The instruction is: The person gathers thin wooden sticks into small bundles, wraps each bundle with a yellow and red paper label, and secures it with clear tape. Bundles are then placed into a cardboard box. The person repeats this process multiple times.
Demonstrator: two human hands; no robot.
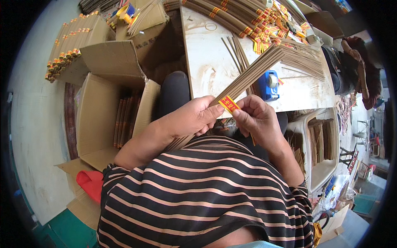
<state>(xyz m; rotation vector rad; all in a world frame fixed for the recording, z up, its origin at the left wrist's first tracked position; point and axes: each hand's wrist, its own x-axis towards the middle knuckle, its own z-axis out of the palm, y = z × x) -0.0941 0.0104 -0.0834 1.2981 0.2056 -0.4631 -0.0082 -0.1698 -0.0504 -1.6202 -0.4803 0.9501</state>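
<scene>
On a white tabletop, a blue dispenser is standing; left fingers are clasping a stick bundle, right fingers pinching a red-and-yellow label.

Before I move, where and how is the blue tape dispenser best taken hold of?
Probably pinch the blue tape dispenser by its near end, across both long sides, coming from above on your side. The body looks longer than wide, the roll sits toward the far end, and sticks lie close on its left.
</scene>
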